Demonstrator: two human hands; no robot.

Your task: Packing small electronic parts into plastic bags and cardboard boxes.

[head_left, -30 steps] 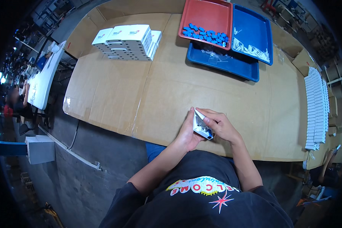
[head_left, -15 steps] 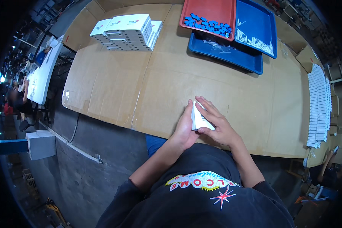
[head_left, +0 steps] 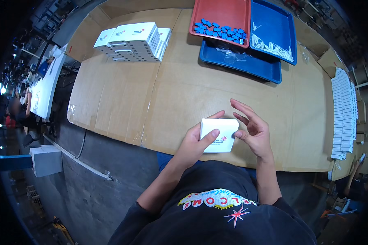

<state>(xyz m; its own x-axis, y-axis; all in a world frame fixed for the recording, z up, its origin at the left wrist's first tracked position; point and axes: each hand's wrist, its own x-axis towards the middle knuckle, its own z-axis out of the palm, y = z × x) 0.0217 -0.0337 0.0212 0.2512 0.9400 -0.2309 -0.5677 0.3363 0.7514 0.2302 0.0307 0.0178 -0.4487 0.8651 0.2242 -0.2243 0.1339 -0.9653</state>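
A small white square box [head_left: 217,127] with a printed mark on its face lies flat in my left hand [head_left: 195,143], near the front edge of the table. My left thumb presses on its top face while the other fingers go underneath. My right hand [head_left: 254,132] is at the box's right side, its fingers raised and spread apart. The right thumb tip is close to the box's right edge; whether it touches I cannot tell.
White boxes [head_left: 135,32] stand stacked at the far left of the cardboard-covered table [head_left: 184,90]. A red tray [head_left: 221,12] of blue pieces and a blue tray [head_left: 272,24] of white sticks overlap a lower blue tray [head_left: 241,67]. A long white stack [head_left: 342,114] lines the right edge.
The box has turned from standing on edge between both palms to lying face up in my left hand. My right hand has opened and drawn away to the right.
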